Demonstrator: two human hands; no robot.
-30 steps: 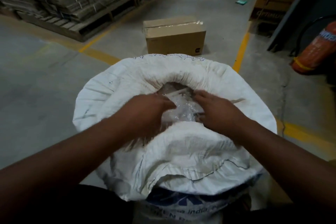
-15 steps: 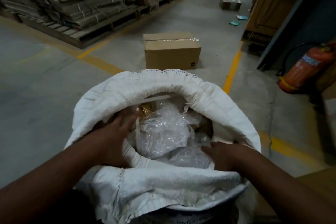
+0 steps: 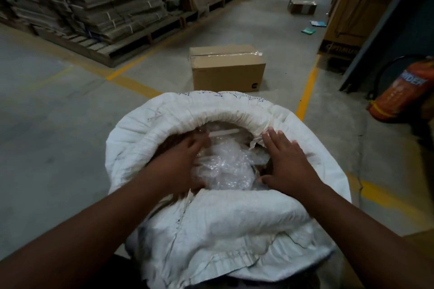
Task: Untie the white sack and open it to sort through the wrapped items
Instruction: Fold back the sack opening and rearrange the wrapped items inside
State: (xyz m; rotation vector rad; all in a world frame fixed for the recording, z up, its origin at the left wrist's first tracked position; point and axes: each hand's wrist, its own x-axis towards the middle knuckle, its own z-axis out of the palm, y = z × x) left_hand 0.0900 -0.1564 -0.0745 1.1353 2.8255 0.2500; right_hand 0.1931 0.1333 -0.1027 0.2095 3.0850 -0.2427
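Since half a second ago, right hand (image 3: 290, 164) is sliding up from the near lip to the sack's right inner rim, fingers spread flat, gripping nothing. Left hand (image 3: 182, 166) is reaching deeper, cupping the clear crinkled bubble-wrap bundle (image 3: 226, 168); a closed grip cannot be confirmed. Large white woven plastic sack (image 3: 223, 225) is standing on the concrete floor (image 3: 58, 124) directly below the camera, mouth untied and rolled down. Judgement: opening done; sorting is only beginning, no wrapped item out yet.

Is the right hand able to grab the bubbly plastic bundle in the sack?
Probably yes: the right hand rests beside the bubble-wrapped bundle, the white sack is open with its rim rolled down, and nothing covers it.
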